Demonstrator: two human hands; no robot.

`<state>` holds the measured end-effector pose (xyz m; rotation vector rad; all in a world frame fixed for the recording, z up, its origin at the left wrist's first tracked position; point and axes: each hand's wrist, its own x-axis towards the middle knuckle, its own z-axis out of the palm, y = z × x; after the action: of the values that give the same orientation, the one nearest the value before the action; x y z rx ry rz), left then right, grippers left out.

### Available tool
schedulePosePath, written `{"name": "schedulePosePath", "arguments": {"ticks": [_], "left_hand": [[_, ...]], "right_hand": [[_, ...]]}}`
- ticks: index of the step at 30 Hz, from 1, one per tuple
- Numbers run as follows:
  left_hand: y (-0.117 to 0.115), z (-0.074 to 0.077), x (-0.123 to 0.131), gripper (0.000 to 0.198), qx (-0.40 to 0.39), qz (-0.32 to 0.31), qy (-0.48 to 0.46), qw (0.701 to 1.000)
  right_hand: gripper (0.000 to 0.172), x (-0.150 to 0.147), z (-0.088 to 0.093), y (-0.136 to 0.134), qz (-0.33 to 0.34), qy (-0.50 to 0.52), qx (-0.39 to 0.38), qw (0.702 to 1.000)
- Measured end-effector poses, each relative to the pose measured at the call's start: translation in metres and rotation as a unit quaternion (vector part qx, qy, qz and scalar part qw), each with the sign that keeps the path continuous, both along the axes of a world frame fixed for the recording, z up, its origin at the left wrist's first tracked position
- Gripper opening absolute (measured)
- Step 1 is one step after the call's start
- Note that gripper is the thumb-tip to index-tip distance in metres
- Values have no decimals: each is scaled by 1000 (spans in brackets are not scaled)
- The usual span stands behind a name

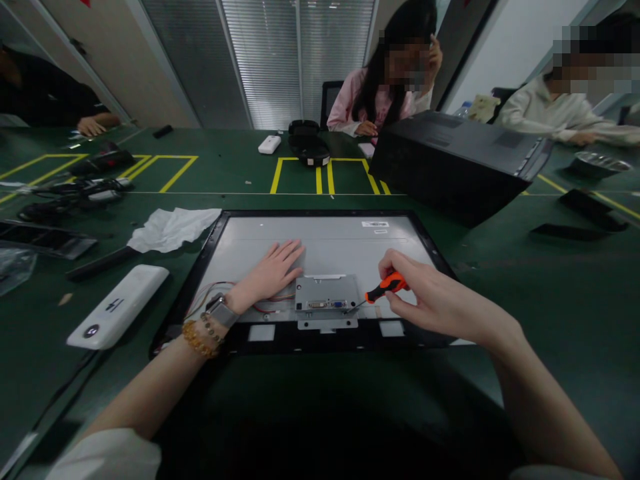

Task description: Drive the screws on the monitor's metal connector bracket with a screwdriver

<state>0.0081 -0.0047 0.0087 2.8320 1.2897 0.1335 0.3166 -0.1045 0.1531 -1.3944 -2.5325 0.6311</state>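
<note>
In the head view, one display panel [325,230] lies flat on one green table [320,400], and every place here is told from it. One metal bracket [327,288] with two visible ports, one white and one blue, sits on the panel by its near edge; two pale squares [263,333] mark the black border there. Two hands are at work: the left hand [277,270] rests on the panel, fingers slightly spread and holding nothing, while the right hand [425,297] holds one orange-and-black screwdriver [387,287], fingers closed around its handle, its tip at the bracket's right side. Left of the panel lie one white power bank [120,307] and one crumpled white cloth [175,228]. Beyond its far right corner is one large black casing [450,167]. Three other people sit beyond the panel. Two containers show: one silver bowl [600,163], well to its right, and one clear plastic bag [15,270], well to its left; I cannot tell what either contains.
</note>
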Motion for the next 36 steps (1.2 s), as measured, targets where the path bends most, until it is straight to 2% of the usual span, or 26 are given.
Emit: {"name": "schedulePosePath", "arguments": {"ticks": [5,12,16,22,29,36], "left_hand": [[0,-1,0,54,0,3,7,1000],[0,0,0,55,-6,2,-3,1000],[1,-1,-1,55,-6,0,-7,1000],[0,0,0,55,-4,2,-3,1000],[1,-1,0,55,-1,-1,-6,1000],[2,-4,-2,55,1,0,-8,1000]], "right_hand": [[12,2,-4,0,-4,-11,-2,1000],[20,2,-5,1,-20,-41,10,999],[11,4,-3,0,1,-27,19,999],[7,4,0,0,8,-26,26,999],[25,0,-4,1,-16,-56,36,998],[31,-1,-7,4,-17,-85,72,994]]}}
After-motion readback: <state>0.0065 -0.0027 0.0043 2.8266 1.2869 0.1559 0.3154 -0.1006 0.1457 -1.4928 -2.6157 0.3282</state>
